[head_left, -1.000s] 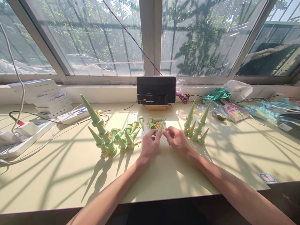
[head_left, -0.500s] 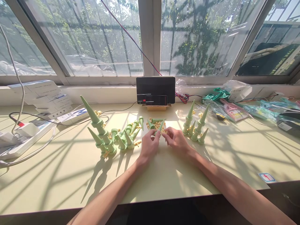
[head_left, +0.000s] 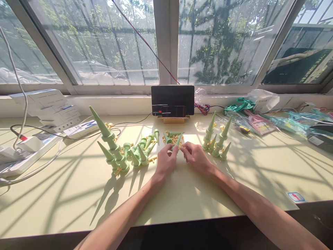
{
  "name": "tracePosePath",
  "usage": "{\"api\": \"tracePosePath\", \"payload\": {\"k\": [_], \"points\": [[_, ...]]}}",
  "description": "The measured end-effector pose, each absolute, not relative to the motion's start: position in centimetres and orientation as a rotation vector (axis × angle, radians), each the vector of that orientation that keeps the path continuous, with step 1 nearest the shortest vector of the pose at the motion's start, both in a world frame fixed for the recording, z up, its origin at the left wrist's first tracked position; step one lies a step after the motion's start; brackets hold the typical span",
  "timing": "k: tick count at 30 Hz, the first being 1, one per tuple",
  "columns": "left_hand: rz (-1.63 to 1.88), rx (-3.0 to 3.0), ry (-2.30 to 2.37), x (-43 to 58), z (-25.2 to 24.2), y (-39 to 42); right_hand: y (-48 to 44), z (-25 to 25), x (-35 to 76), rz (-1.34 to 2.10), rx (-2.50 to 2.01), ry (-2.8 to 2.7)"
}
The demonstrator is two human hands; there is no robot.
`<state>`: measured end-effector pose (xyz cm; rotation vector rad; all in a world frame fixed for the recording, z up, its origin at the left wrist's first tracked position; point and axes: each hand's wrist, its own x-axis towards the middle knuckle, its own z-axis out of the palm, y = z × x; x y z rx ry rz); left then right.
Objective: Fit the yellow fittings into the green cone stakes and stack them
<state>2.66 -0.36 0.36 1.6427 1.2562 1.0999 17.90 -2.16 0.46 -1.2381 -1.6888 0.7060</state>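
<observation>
Head view. The left hand [head_left: 166, 161] pinches the wide end of a green cone [head_left: 178, 140] between thumb and fingertips, above the middle of the desk [head_left: 65, 194]. The cone's long axis rises from the grip, its tip leaning to the far edge and slightly right. The right hand [head_left: 197, 158] lies just right of the cone's wide end, fingertips drawn together; what they pinch is too small to tell. The left hand is nearer. Behind lie loose yellow pieces [head_left: 173, 137]; loose cones [head_left: 137, 151] toward the left edge, standing cone stacks [head_left: 218, 139] to the right.
</observation>
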Motion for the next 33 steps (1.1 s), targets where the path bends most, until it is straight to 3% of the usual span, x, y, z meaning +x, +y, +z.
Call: {"api": "tracePosePath", "payload": {"k": [13,33], "points": [[1.116,1.646,1.222,2.60,0.33,-0.29,-1.79,-0.04,17.94,0.576,-1.272,-1.777],[1.104,1.626,1.191,2.55,0.34,-0.30,-1.79,-0.19,17.91,0.712,-1.319,-1.714]]}}
